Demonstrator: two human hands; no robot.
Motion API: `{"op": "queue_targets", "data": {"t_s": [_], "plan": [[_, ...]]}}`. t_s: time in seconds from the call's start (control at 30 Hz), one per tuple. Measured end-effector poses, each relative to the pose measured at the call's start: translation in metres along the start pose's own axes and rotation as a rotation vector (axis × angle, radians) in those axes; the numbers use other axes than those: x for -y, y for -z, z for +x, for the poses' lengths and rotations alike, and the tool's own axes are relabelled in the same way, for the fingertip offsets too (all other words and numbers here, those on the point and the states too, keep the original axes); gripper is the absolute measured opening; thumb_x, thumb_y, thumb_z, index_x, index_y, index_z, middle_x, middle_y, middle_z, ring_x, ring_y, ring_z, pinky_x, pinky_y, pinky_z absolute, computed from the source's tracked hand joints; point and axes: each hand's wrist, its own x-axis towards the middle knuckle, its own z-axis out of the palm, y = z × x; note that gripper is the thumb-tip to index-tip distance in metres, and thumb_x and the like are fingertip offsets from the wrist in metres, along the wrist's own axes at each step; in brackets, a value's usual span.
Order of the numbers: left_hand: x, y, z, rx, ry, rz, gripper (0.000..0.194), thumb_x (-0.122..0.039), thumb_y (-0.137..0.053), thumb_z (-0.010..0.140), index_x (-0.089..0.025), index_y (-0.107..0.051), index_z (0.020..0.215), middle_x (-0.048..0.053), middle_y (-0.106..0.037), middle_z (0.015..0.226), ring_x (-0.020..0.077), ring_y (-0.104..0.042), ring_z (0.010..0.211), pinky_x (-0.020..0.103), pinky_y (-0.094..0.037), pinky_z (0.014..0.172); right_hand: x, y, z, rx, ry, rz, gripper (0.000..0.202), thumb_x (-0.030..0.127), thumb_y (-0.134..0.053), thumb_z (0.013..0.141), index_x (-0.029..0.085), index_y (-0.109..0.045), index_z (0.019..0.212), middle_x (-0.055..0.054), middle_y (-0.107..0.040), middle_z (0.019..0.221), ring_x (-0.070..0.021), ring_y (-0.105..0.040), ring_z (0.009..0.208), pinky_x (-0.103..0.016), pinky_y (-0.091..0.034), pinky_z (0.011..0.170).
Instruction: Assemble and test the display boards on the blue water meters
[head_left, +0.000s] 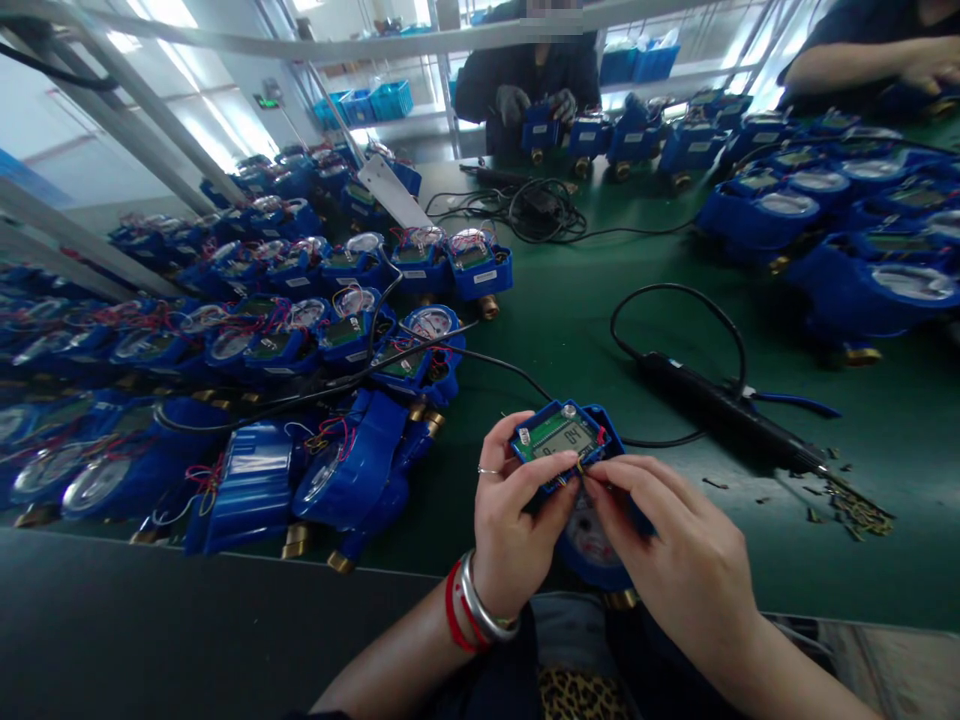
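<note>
A blue water meter [596, 555] stands at the table's front edge, its dial partly hidden beneath my hands. On its top sits a green circuit board [530, 442] with a small lit-up digit display [570, 437]. My left hand [514, 525] is wrapped round the blue housing of that board, thumb pressed along its near edge. The fingertips of my right hand [686, 545] are pinched together at thin wires [580, 464] by the board's near side. Those wires are small and partly covered by the fingers.
Many blue meters with loose wires [349, 330] crowd the left side; more stand at right [892, 285]. A black electric screwdriver [727, 415] lies at right beside a heap of screws [862, 512]. Coiled cable [544, 210] lies farther back. Across the table, a gloved person [536, 75] handles meters.
</note>
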Motion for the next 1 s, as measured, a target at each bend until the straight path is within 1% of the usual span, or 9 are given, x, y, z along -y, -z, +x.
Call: {"op": "queue_targets", "data": {"t_s": [0.1,0.2,0.4,0.57,0.67,0.83,1.0], "plan": [[0.0,0.0,0.0,-0.003,-0.016,-0.003,0.022,-0.012,-0.069,0.084,-0.024,-0.069,0.102,0.008,-0.048,0.134,0.0227,-0.056,0.122,0.037,-0.057,0.094,0.0,0.0,0.003,0.016,-0.027,0.063,0.008,0.014,-0.055,0.092,0.021,-0.057,0.091,-0.004,-0.068,0.086,-0.0161,-0.066,0.075,-0.028,-0.054,0.069],[0.0,-0.001,-0.001,-0.014,-0.017,0.013,0.023,-0.011,-0.069,0.084,-0.024,-0.069,0.102,0.007,-0.048,0.134,0.0233,-0.055,0.123,0.039,-0.057,0.095,0.0,0.0,0.005,0.041,-0.07,0.147,0.009,0.013,-0.054,0.092,0.02,-0.056,0.087,-0.004,-0.066,0.082,-0.0146,-0.064,0.073,-0.025,-0.052,0.068],[0.0,0.0,-0.002,-0.007,-0.008,0.045,0.023,-0.012,-0.069,0.084,-0.024,-0.069,0.104,0.007,-0.049,0.135,0.0236,-0.055,0.123,0.041,-0.055,0.099,-0.003,-0.005,0.001,0.004,-0.084,0.145,0.008,0.01,-0.055,0.09,0.017,-0.057,0.093,-0.004,-0.064,0.088,-0.0135,-0.062,0.077,-0.024,-0.05,0.073],[0.0,-0.003,-0.001,-0.01,-0.029,0.047,0.024,-0.011,-0.07,0.083,-0.024,-0.069,0.103,0.006,-0.049,0.135,0.0199,-0.056,0.122,0.035,-0.054,0.1,-0.006,-0.01,-0.004,-0.029,-0.026,0.134,0.012,0.007,-0.055,0.09,0.019,-0.059,0.091,-0.003,-0.058,0.09,-0.0118,-0.058,0.076,-0.022,-0.048,0.069],[-0.001,-0.004,-0.002,-0.014,-0.028,0.044,0.024,-0.01,-0.07,0.083,-0.023,-0.069,0.104,0.006,-0.049,0.136,0.0184,-0.055,0.124,0.032,-0.052,0.102,-0.007,-0.011,-0.007,-0.042,-0.03,0.098,0.014,0.006,-0.055,0.09,0.017,-0.063,0.095,-0.004,-0.057,0.094,-0.0115,-0.058,0.079,-0.022,-0.049,0.071],[-0.003,-0.005,-0.002,-0.025,-0.031,0.057,0.025,-0.009,-0.069,0.083,-0.024,-0.068,0.104,0.005,-0.049,0.136,0.0165,-0.058,0.12,0.03,-0.053,0.101,-0.005,-0.014,-0.013,-0.034,-0.058,0.134,0.016,0.006,-0.056,0.09,0.014,-0.065,0.099,-0.006,-0.059,0.095,-0.0141,-0.06,0.084,-0.026,-0.051,0.078],[-0.003,-0.004,-0.002,-0.017,-0.026,0.062,0.024,-0.009,-0.067,0.085,-0.023,-0.068,0.104,0.006,-0.049,0.137,0.0173,-0.058,0.12,0.031,-0.053,0.101,-0.005,-0.017,-0.013,-0.016,-0.048,0.149,0.012,0.009,-0.059,0.089,0.013,-0.062,0.1,-0.008,-0.059,0.097,-0.0168,-0.059,0.085,-0.031,-0.053,0.077]]}}
